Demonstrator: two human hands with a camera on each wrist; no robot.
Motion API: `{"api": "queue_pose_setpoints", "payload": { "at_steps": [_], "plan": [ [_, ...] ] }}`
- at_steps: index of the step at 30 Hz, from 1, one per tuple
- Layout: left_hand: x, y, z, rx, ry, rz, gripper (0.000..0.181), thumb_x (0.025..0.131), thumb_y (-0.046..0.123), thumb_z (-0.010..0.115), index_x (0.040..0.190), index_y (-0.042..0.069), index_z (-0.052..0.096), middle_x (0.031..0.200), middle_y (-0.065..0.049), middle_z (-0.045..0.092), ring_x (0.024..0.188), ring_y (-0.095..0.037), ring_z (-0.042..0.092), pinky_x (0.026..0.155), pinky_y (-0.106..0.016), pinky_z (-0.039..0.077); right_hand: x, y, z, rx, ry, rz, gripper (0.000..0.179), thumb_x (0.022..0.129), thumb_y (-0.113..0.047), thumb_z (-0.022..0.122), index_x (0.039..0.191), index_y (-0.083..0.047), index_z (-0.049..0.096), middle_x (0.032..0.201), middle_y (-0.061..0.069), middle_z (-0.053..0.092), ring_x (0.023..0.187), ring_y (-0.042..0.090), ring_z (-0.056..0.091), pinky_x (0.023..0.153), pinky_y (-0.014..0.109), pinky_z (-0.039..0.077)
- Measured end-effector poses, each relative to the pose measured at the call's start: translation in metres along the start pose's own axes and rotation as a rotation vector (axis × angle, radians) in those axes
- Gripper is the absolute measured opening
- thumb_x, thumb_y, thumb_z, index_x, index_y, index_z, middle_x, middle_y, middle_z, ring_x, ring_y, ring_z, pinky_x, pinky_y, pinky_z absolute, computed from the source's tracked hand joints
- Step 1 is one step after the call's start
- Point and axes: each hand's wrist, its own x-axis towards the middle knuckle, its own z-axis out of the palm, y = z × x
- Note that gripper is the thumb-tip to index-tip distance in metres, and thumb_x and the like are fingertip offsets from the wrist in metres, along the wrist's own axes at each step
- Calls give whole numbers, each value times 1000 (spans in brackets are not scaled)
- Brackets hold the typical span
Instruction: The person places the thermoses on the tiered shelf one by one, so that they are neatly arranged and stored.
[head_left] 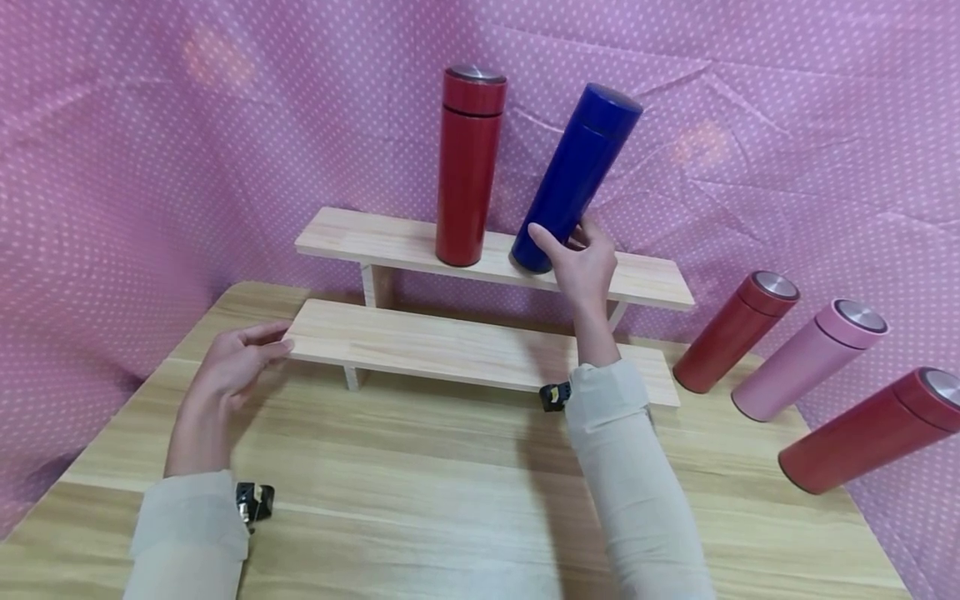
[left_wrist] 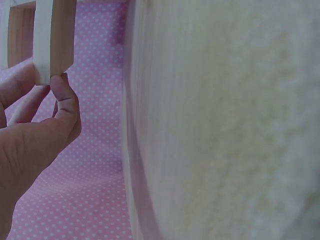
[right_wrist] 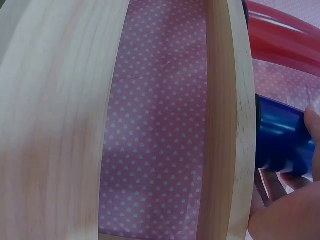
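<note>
A blue thermos is at the upper board of a two-step wooden shelf, leaning right in the head view. My right hand grips its lower part, thumb on the near left side. In the right wrist view the base of the blue thermos meets the board's edge; I cannot tell whether it sits flat. A red thermos stands upright to its left on the same board. My left hand pinches the left end of the lower board between thumb and fingers.
On the wooden table, right of the shelf, stand a red thermos, a pink thermos and another red thermos. Pink dotted cloth hangs behind and at the sides. My right forearm passes over the lower board.
</note>
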Motion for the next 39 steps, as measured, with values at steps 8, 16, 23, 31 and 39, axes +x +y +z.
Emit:
{"api": "queue_pose_setpoints", "payload": {
  "at_steps": [8, 16, 23, 31, 39],
  "plan": [
    [2, 2, 1, 20, 2, -12, 62, 100, 17, 67, 153, 0, 39, 138, -6, 45, 79, -2, 52, 73, -17, 52, 0, 0, 2, -64, -6, -23, 64, 78, -40, 88, 133, -14, 68, 120, 11, 70, 108, 24, 67, 94, 33, 55],
    [2, 1, 1, -20, -6, -14, 65, 98, 14, 69, 153, -3, 37, 128, 0, 50, 91, -1, 57, 82, -17, 54, 0, 2, 5, -106, -28, -53, 64, 79, -41, 88, 134, -17, 67, 121, 10, 69, 109, 24, 66, 93, 35, 56],
    [2, 0, 1, -9, 2, -27, 65, 98, 16, 69, 153, -1, 38, 125, 4, 51, 90, -4, 57, 69, -18, 52, -2, 3, 6, -117, -58, -61, 59, 82, -40, 86, 132, -15, 67, 122, 12, 69, 110, 27, 67, 92, 38, 57],
    [1, -1, -1, -71, 10, -38, 67, 97, 15, 72, 152, -3, 38, 121, 5, 52, 61, -3, 44, 51, -19, 42, -2, 2, 8, -103, -60, -70, 58, 82, -37, 86, 130, -11, 66, 122, 12, 69, 110, 26, 67, 93, 34, 57],
    [1, -1, -1, -149, -3, -20, 69, 95, 11, 73, 151, -7, 37, 119, 5, 52, 89, -3, 57, 76, -15, 53, -2, 2, 9, -86, -57, -64, 62, 82, -38, 86, 134, -13, 65, 122, 13, 68, 110, 27, 67, 92, 35, 57]
  ]
}}
